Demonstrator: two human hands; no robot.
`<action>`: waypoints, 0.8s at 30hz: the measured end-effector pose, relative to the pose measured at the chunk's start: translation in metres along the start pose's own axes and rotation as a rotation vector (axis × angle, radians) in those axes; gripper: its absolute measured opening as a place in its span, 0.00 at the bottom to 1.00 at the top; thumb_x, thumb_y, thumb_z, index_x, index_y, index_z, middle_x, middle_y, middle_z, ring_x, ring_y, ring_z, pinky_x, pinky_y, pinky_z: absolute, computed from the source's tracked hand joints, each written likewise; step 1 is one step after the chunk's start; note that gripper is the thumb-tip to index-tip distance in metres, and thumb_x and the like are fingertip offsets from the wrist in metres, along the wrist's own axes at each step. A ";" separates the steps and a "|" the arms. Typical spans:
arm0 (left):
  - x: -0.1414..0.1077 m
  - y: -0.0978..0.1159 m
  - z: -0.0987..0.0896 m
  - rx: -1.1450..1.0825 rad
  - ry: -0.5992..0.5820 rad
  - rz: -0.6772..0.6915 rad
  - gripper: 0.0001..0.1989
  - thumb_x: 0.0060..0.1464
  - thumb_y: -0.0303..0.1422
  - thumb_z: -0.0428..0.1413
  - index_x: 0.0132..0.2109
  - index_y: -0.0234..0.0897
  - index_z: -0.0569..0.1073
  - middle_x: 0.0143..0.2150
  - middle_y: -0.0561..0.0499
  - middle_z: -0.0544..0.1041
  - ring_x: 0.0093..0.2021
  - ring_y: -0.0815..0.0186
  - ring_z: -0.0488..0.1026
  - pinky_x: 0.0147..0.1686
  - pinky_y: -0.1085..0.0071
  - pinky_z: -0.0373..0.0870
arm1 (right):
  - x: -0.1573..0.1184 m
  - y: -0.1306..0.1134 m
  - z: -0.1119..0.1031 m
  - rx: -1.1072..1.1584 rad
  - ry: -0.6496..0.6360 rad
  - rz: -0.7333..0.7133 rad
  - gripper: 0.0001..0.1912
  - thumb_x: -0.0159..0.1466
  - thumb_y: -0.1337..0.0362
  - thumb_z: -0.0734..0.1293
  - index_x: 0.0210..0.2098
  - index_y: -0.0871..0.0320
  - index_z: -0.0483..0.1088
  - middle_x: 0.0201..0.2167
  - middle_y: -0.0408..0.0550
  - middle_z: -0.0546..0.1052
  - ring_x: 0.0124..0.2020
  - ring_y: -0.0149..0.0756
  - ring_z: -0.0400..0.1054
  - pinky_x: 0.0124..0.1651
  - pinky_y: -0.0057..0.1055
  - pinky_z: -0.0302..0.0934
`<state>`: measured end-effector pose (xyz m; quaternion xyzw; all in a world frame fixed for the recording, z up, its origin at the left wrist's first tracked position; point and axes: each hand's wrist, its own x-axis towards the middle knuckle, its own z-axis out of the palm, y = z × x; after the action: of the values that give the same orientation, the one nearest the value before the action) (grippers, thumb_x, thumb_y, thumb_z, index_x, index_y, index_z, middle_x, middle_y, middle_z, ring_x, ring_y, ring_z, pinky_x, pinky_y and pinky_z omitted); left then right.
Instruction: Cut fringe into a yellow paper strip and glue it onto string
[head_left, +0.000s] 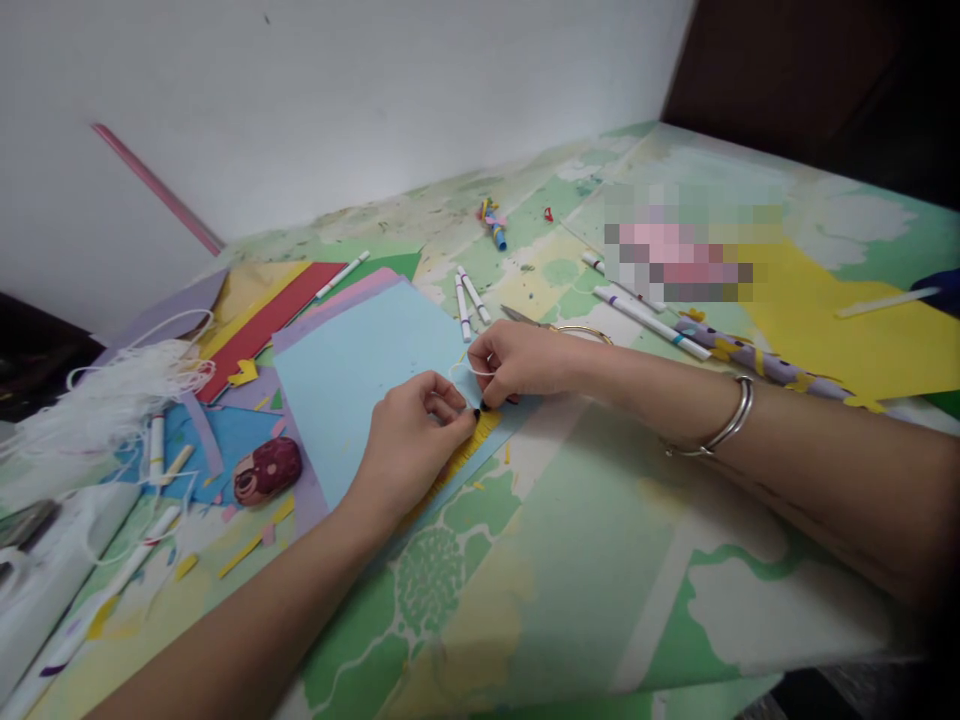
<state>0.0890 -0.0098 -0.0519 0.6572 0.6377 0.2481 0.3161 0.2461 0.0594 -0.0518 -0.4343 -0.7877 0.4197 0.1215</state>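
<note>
My right hand (517,362) is closed in a pinch on a thin white string (466,368), which loops out beside its fingers. Close against it, my left hand (412,440) also pinches with thumb and fingers; what lies between those fingertips is hidden. Under the left hand a strip of yellow fringed paper (459,462) runs along the edge of a light blue paper sheet (367,345). Scissors (525,317) lie just beyond the right hand, partly covered by the wrist.
At left are a tangle of white string (127,400), a dark red mouse-shaped object (268,472) and paper scraps. White markers (463,305) lie behind my hands. A decorated purple paper roll (757,360) and yellow paper (825,320) are at right. A white wall (375,90) bounds the table.
</note>
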 end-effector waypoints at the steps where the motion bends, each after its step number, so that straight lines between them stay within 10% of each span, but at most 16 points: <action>1: 0.001 -0.001 -0.001 -0.038 -0.027 -0.020 0.05 0.45 0.31 0.57 0.31 0.37 0.68 0.21 0.57 0.70 0.14 0.73 0.64 0.12 0.77 0.58 | 0.000 0.000 0.000 0.008 0.002 0.001 0.09 0.43 0.71 0.66 0.19 0.58 0.59 0.15 0.39 0.66 0.19 0.28 0.60 0.18 0.23 0.50; 16: 0.001 -0.003 -0.014 -0.277 -0.236 -0.155 0.05 0.49 0.27 0.54 0.33 0.37 0.64 0.17 0.62 0.64 0.09 0.75 0.62 0.08 0.81 0.51 | -0.001 0.013 -0.002 0.139 -0.040 -0.051 0.08 0.45 0.69 0.67 0.22 0.57 0.61 0.16 0.38 0.64 0.19 0.26 0.58 0.18 0.23 0.49; 24: -0.019 -0.023 -0.017 0.243 -0.019 0.571 0.07 0.54 0.26 0.52 0.37 0.36 0.74 0.30 0.52 0.72 0.21 0.76 0.64 0.22 0.78 0.61 | -0.002 0.014 -0.002 0.156 -0.039 -0.065 0.08 0.46 0.69 0.66 0.22 0.58 0.60 0.17 0.38 0.64 0.20 0.26 0.57 0.19 0.23 0.48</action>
<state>0.0596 -0.0271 -0.0556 0.8451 0.4492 0.2427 0.1585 0.2571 0.0628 -0.0611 -0.3897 -0.7685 0.4838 0.1533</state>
